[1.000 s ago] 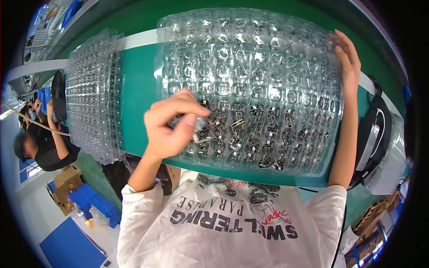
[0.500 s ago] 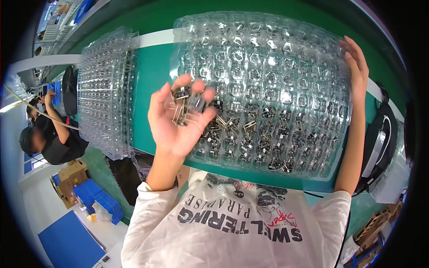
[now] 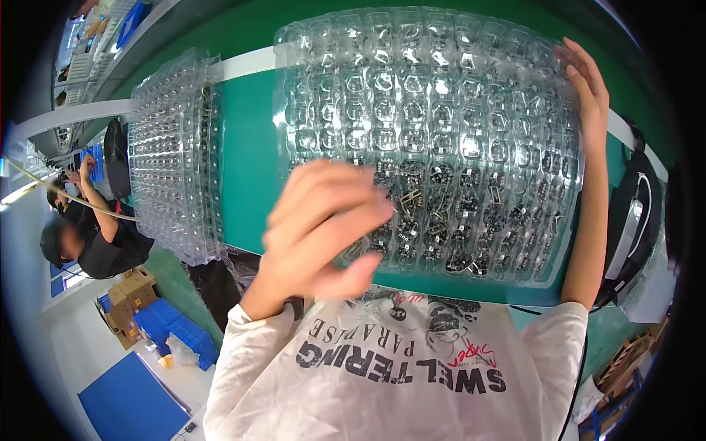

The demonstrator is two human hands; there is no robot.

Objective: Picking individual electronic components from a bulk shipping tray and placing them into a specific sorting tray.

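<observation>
A clear plastic blister tray (image 3: 471,147) lies on the green table in front of me. Small dark electronic parts with metal pins (image 3: 412,198) fill many of its nearer pockets, while the farther pockets look mostly bare. My left hand (image 3: 323,231) is over the tray's near left part, back of the hand up, blurred by motion. Its fingers are bent and its thumb stands apart; the palm and anything in it are hidden. At the tray's far right edge, my right hand (image 3: 587,84) grips the rim between thumb and fingers.
On the left stands a stack of similar clear trays (image 3: 173,154) holding parts. A black bag (image 3: 632,220) is off the right edge of the table (image 3: 250,140). Another person (image 3: 99,235) works farther left, near cardboard boxes (image 3: 132,298) and blue bins (image 3: 176,331).
My left hand was palm up, with several pinned electronic parts in it; now it has turned over and moved lower above the tray. My right hand stays at the tray's edge.
</observation>
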